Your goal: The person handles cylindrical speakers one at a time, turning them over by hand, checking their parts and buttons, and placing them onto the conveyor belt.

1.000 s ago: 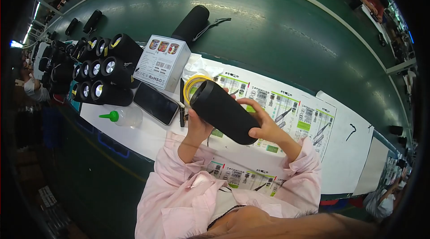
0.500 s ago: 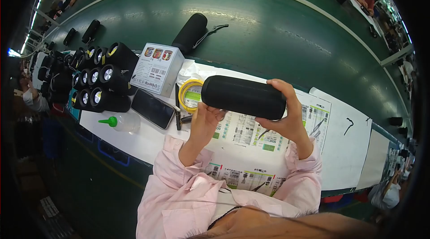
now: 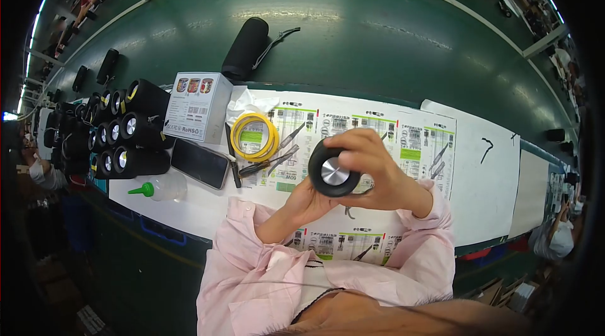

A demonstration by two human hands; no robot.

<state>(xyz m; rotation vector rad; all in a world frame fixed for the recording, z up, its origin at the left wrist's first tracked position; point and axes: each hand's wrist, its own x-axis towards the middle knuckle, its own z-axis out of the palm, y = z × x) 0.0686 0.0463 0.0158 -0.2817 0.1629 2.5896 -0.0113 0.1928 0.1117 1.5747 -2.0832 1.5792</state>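
A black cylindrical speaker [image 3: 334, 172] is held over the printed sheets, its round end with a silver disc facing up toward the camera. My right hand [image 3: 372, 171] wraps round its upper right side, fingers over the rim. Below and left of the speaker, my left hand [image 3: 309, 202] supports it, with its fingers partly hidden behind it. Yellow tape rolls [image 3: 272, 140] lie left of the speaker, beside a dark tool [image 3: 255, 168] and a black pen [image 3: 234, 172].
Several black speakers [image 3: 142, 128] are stacked at the left, near a white box [image 3: 196, 106], a phone [image 3: 200, 162] and a green-tipped bottle [image 3: 165, 190]. Another speaker [image 3: 246, 49] with a strap lies on the green surface [image 3: 378, 40]. Co-workers are at the edges.
The held speaker has turned from lying sideways to end-on, silver disc toward the camera. My right hand has moved left, closer to my left hand. The view has shifted slightly.
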